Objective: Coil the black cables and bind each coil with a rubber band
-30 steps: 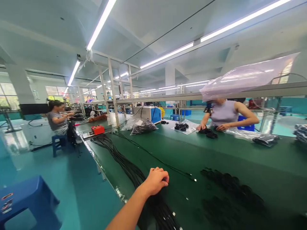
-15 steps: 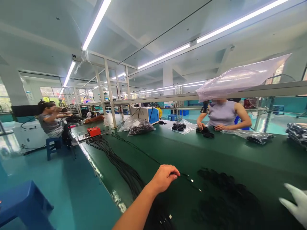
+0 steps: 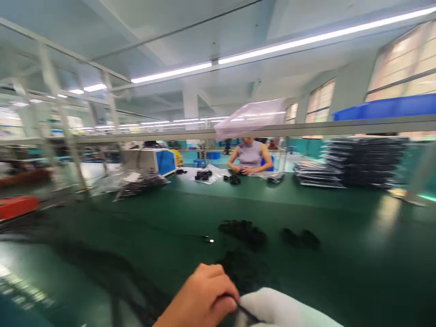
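My bare left hand [image 3: 207, 295] is closed on a black cable [image 3: 245, 311] low in the head view. Right beside it my white-gloved right hand [image 3: 272, 306] bends round the same cable, its fingertips partly cut off by the bottom edge. A short stretch of cable shows between the two hands. Beyond them lies a cable end with a white-tipped plug [image 3: 211, 240]. Dark coiled cables [image 3: 243, 234] form a heap past my hands, and two more coils [image 3: 300, 238] lie to its right. Long loose black cables [image 3: 91, 254] run blurred along the left.
Across the green table [image 3: 340, 272] sits a co-worker [image 3: 250, 155] handling black coils. A blue-and-white machine [image 3: 150, 161], a plastic bag of cables [image 3: 136, 184] and a red box [image 3: 18, 207] stand left. Stacked bagged packs [image 3: 361, 161] rise at right under a shelf [image 3: 306, 129].
The view has swung to the right. My left hand has come back toward me holding a cable, and my gloved right hand has moved in from the far right to meet it.
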The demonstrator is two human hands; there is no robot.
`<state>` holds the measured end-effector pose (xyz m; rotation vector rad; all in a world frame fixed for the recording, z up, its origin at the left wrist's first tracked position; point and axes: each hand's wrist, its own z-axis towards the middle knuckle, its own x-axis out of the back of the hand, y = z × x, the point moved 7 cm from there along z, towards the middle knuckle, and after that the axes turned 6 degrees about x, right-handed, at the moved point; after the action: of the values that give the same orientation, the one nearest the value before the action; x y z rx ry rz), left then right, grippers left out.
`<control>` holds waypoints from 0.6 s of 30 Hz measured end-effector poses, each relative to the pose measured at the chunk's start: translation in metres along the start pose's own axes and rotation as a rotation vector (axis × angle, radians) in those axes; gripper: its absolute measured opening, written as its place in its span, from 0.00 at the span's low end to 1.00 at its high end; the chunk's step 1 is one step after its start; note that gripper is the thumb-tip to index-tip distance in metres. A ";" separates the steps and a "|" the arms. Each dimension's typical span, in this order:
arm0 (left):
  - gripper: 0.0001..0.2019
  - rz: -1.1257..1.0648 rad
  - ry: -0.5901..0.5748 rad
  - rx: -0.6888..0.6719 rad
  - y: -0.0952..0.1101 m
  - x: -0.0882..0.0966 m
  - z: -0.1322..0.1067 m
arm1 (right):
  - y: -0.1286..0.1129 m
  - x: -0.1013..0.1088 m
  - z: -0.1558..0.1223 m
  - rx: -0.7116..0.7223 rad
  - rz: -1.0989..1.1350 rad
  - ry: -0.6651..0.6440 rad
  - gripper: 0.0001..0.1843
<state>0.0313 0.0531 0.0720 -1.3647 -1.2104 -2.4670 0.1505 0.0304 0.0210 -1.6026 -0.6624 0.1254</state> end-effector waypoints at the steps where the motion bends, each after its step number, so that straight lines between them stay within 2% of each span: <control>1: 0.10 0.016 0.040 -0.020 0.004 0.009 -0.001 | -0.008 -0.002 -0.001 0.027 0.034 0.008 0.03; 4: 0.09 0.025 0.139 -0.115 0.021 0.035 0.001 | -0.028 -0.015 0.004 0.152 0.285 -0.115 0.10; 6: 0.09 0.035 0.142 -0.136 0.028 0.042 0.003 | -0.027 -0.021 0.011 0.180 0.376 -0.147 0.14; 8: 0.10 0.054 0.089 -0.098 0.026 0.039 0.004 | -0.018 -0.027 0.019 0.169 0.383 -0.163 0.15; 11: 0.10 0.077 -0.025 0.006 0.008 0.027 0.003 | 0.000 -0.037 0.033 0.158 0.452 -0.177 0.13; 14: 0.11 0.072 -0.042 0.084 -0.003 0.023 0.001 | 0.010 -0.055 0.040 0.137 0.696 -0.266 0.17; 16: 0.11 0.050 -0.046 0.093 -0.001 0.024 0.004 | 0.009 -0.065 0.038 0.134 0.882 -0.349 0.23; 18: 0.11 0.011 -0.085 0.081 0.004 0.023 0.009 | 0.005 -0.069 0.034 0.151 1.043 -0.374 0.29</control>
<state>0.0252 0.0631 0.0935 -1.4650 -1.3005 -2.3471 0.0803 0.0270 -0.0098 -1.6429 -0.0218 1.2280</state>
